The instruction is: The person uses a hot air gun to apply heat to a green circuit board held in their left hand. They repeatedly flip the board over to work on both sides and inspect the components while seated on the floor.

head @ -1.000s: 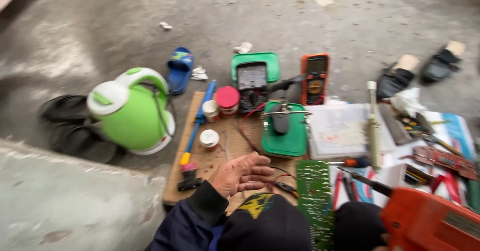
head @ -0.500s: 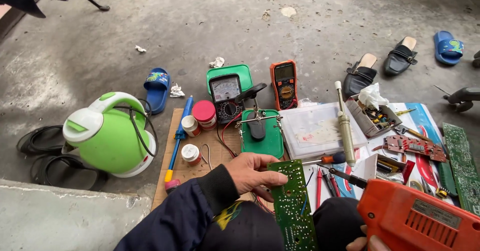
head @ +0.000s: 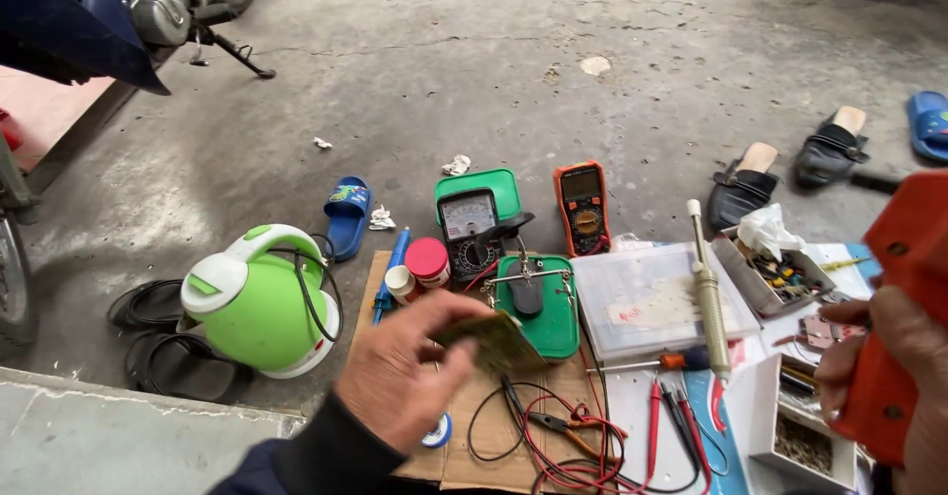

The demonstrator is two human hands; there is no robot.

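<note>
My left hand (head: 410,372) is raised above the cardboard sheet (head: 494,426) and holds a green circuit board (head: 491,342) by one edge, its brownish underside turned toward me. My right hand (head: 889,357), at the right edge, grips an orange power drill (head: 904,298) that stands tall in view. Below the board lie red and black test leads (head: 553,446) and a green helping-hands stand (head: 538,303). A white desoldering pump (head: 708,293) rests across a clear plastic box (head: 652,303).
A green and white electric kettle (head: 257,303) stands at the left on the concrete. An analog multimeter (head: 472,221) in a green case and an orange digital multimeter (head: 583,209) lie behind the cardboard. Sandals (head: 346,217) and black slippers (head: 790,169) are scattered around. A motorbike (head: 168,1) is parked at the far left.
My left hand has lifted the circuit board off the cardboard and turned it. My right hand has raised the orange drill from lying low to upright at the right edge. The view has tilted up.
</note>
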